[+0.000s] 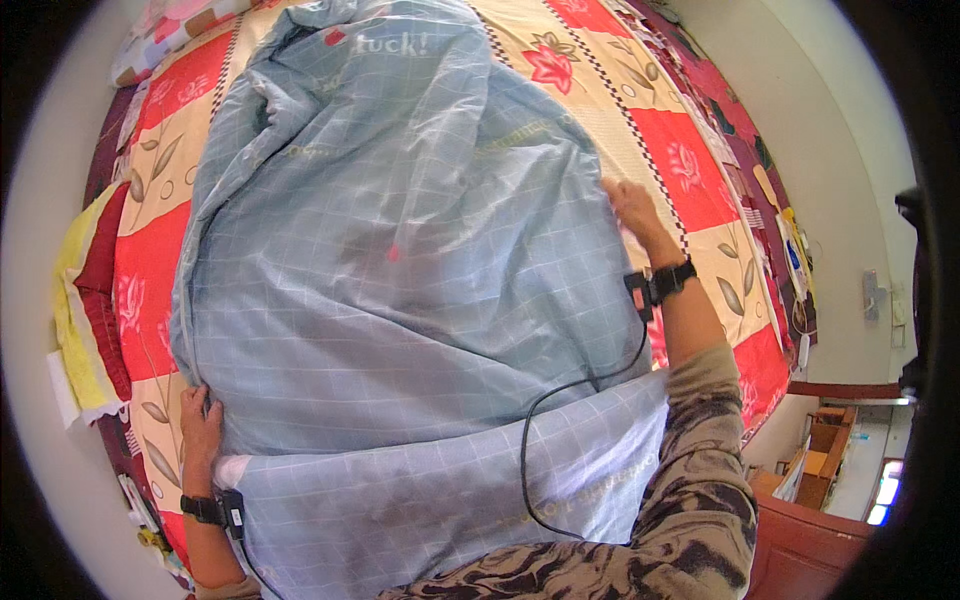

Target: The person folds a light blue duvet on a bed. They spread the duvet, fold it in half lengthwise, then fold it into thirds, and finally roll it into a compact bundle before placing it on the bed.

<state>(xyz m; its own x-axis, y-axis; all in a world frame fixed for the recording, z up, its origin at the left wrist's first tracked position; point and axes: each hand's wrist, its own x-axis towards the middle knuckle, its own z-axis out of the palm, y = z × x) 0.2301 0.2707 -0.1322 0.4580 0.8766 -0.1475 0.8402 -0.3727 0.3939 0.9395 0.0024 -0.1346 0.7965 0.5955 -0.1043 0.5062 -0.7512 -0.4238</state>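
Observation:
A large blue-grey fabric cover with a thin white grid and printed words [420,300] lies wrinkled over a bed. Its near part is folded over in a wide band [420,495]. My left hand [201,420] grips the cover's left edge just above that fold. At the cover's right edge, higher up, my right hand [630,206] rests with curled fingers; whether cloth is between them cannot be told. Each wrist wears a black strap with a small device, and a black cable [525,450] runs across the cover from the right one.
A red and cream flowered bedsheet [682,165] spreads beneath. A yellow and dark red cloth [82,300] lies at the left edge, small items [795,247] at the right edge. Walls flank the bed; wooden shelves [825,457] and a red-brown wooden panel [810,547] stand at lower right.

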